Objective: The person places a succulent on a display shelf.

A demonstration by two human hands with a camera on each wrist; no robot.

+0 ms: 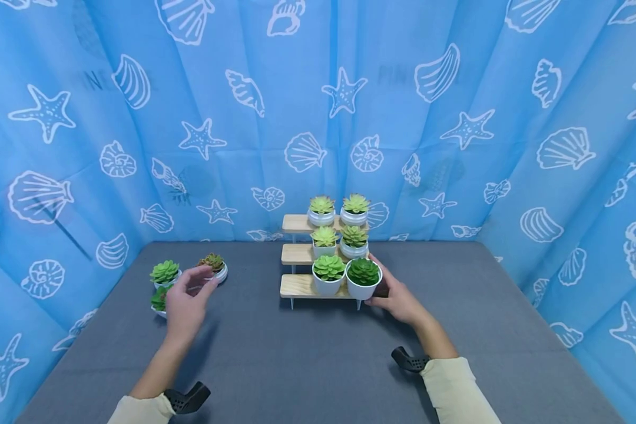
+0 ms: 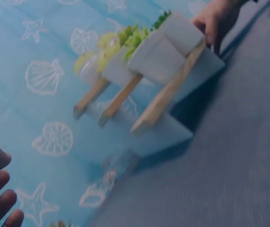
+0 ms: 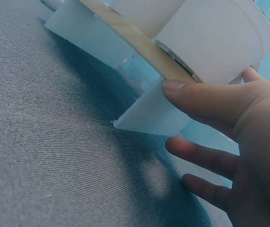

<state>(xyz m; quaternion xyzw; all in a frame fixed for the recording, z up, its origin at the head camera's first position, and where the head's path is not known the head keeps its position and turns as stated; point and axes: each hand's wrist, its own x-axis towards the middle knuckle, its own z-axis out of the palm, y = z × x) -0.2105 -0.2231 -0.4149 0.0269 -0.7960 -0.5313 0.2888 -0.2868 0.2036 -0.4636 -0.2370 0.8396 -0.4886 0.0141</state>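
Note:
A three-tier wooden plant stand [image 1: 297, 287] carries two potted succulents on each tier. My right hand [image 1: 400, 299] grips the right end of its lowest tier, beside the dark green succulent [image 1: 363, 273] in a white pot. In the right wrist view the thumb [image 3: 187, 94] lies on the shelf's front corner, while the lower fingers stay extended below. My left hand [image 1: 187, 306] hovers at the left with thumb and fingers apart, holding nothing. Just beyond it is a reddish-green succulent [image 1: 212, 262] in a white pot, partly covered by the fingers.
Two more green succulents stand left of my left hand, one [image 1: 164, 271] behind the other [image 1: 159, 299]. A grey cloth [image 1: 307, 365] covers the table. Behind hangs a blue curtain [image 1: 307, 88] with white shells and starfish. Black straps sit on both wrists.

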